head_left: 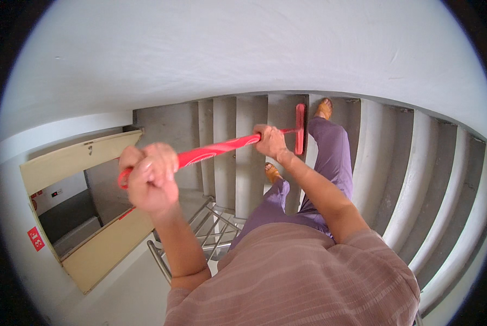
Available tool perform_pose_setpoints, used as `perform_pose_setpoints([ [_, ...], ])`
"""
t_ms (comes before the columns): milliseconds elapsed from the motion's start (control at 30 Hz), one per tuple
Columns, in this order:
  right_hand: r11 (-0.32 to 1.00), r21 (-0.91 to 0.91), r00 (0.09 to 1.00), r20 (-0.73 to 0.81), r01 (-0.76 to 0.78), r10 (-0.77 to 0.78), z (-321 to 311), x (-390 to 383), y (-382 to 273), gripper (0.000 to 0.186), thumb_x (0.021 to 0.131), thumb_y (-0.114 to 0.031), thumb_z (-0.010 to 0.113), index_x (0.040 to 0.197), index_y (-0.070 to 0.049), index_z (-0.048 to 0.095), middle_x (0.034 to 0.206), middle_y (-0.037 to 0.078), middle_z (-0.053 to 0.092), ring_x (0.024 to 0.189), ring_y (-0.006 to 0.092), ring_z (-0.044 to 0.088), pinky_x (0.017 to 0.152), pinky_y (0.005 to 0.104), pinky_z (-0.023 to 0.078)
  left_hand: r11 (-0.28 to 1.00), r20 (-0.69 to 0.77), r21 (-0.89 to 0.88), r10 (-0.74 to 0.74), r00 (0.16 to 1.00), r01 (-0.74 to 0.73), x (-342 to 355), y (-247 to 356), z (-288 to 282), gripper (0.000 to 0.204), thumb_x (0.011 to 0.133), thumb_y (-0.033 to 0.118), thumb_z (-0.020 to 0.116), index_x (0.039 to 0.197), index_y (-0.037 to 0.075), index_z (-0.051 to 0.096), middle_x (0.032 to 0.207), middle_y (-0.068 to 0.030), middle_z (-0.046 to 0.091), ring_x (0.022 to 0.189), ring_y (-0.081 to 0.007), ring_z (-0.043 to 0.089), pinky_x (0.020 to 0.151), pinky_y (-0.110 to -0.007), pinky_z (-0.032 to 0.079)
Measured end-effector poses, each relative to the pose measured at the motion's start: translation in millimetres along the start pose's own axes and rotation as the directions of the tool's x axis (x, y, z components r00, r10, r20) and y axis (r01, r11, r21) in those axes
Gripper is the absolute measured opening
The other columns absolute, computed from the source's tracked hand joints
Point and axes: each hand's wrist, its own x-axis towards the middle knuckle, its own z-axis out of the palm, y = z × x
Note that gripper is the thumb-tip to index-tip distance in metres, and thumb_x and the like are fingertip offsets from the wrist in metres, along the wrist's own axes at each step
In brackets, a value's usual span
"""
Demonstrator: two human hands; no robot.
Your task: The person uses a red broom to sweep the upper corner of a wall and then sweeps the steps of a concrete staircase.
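A red-handled broom [216, 149] slants across the stairs in front of me, with its narrow red head [300, 129] pressed along a step close to the wall. Dark bristles, or a dark strip, edge one side of that head. My left hand [151, 176] is wrapped round the handle near its looped end and looks slightly blurred. Lower down the shaft, near the head, my right hand [270, 142] grips it with closed fingers.
Concrete steps [251, 157] run across the view beside a pale wall [243, 49]. My sandalled feet [324, 108] stand on different steps. Metal railing [211, 228] lies at lower left. Beyond it is an open cream door [83, 154] with a red sign [35, 238] beside it.
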Motion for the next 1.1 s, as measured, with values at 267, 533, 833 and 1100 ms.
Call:
perform_pose_setpoints([
  [267, 0.999, -0.024, 0.997, -0.066, 0.027, -0.028, 37.8, 53.6, 22.5, 0.028, 0.089, -0.032, 0.068, 0.106, -0.011, 0.075, 0.112, 0.019, 0.073, 0.112, 0.0398, 0.066, 0.097, 0.0497, 0.053, 0.99, -0.257, 0.138, 0.045, 0.965, -0.009, 3.9, -29.9, 33.5, 0.031, 0.094, 0.001, 0.049, 0.071, 0.012, 0.033, 0.057, -0.0025, 0.039, 0.053, -0.0151, 0.039, 0.056, -0.034, 0.039],
  [533, 0.986, 0.073, 0.985, 0.076, 0.147, -0.153, 72.8, 65.6, -6.2, 0.026, 0.089, -0.027, 0.065, 0.106, -0.01, 0.075, 0.11, 0.022, 0.072, 0.111, 0.0411, 0.066, 0.098, 0.0497, 0.053, 0.951, -0.29, 0.306, 0.13, 0.948, -0.036, -7.7, -10.0, 60.6, 0.033, 0.096, 0.002, 0.05, 0.07, 0.014, 0.033, 0.055, 0.0001, 0.037, 0.051, -0.012, 0.036, 0.056, -0.031, 0.036],
  [833, 0.959, 0.236, 0.972, 0.129, 0.16, -0.194, -8.9, -15.0, -71.1, 0.02, 0.084, -0.023, 0.071, 0.096, -0.006, 0.07, 0.1, 0.019, 0.072, 0.1, 0.0412, 0.067, 0.087, 0.0497, 0.053, 0.967, -0.092, 0.206, 0.175, 0.98, -0.153, -7.8, 49.6, 36.8, 0.026, 0.094, 0.006, 0.047, 0.072, 0.014, 0.035, 0.053, 0.0002, 0.039, 0.048, -0.012, 0.039, 0.051, -0.03, 0.036],
  [1100, 0.997, -0.017, 0.99, -0.115, 0.075, -0.076, -8.4, -2.1, -25.7, 0.021, 0.084, -0.027, 0.073, 0.097, -0.01, 0.072, 0.099, 0.016, 0.073, 0.097, 0.0388, 0.07, 0.085, 0.0499, 0.055, 0.996, -0.179, 0.075, 0.068, 0.981, -0.055, -1.4, -7.4, 23.0, 0.028, 0.095, 0.009, 0.048, 0.071, 0.014, 0.035, 0.055, 0.0004, 0.039, 0.051, -0.0135, 0.039, 0.056, -0.032, 0.037],
])
